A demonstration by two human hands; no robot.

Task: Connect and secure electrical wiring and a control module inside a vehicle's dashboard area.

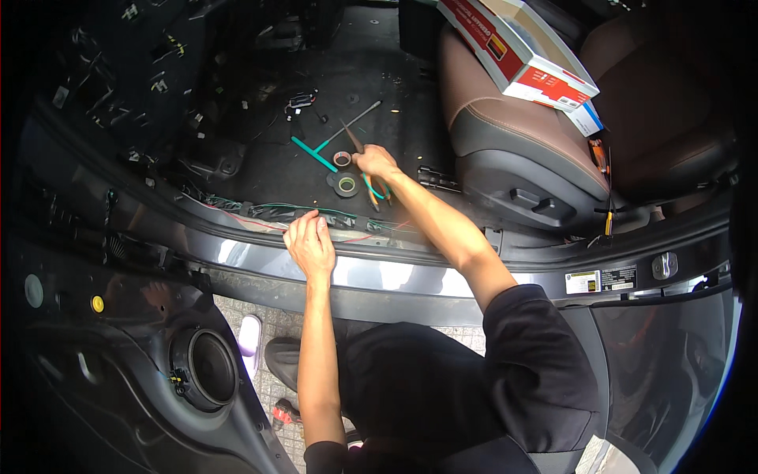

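My left hand [310,243] rests on the door sill with its fingers stretched out, beside a wiring harness [288,210] with loose green and red wires. Farther in, over the black car floor, my right hand [377,161] is closed around a dark pointed tool [352,137] whose tip sticks out past the fingers; the grip hides its kind. Orange and green handles [374,192] show just below that hand. To its left lie a pinkish tape roll [342,159], a black tape roll [347,185] and a green T-handle wrench [314,153].
A brown and black seat [505,126] stands at the right, with an open red and white box [527,59] on it. An orange-handled tool [599,156] lies by the seat. The open door with a round speaker [212,367] is at lower left. A small black connector [301,101] lies farther in.
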